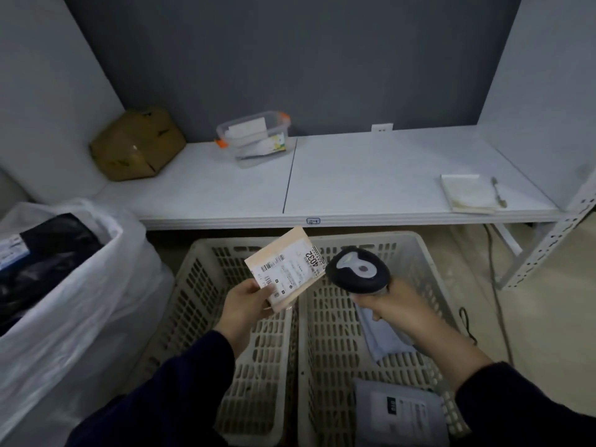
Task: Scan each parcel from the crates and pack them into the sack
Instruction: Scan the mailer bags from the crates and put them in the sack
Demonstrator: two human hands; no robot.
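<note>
Parcel (285,269) in left hand (246,306)

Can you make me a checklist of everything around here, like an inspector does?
Surface: white shelf against the wall.
Job's things: tan parcel, label up, beside the scanner; no parcel seen in left crate; right crate holds grey parcels; sack holds a black parcel.
Clutter: cardboard box, clear tub, notepad and pen on the shelf.
Hands: left hand pinches the tan parcel; right hand grips the scanner.
Cables: dark cable on the floor, right.
Surroundings: grey wall, wall socket, metal rack post.
</note>
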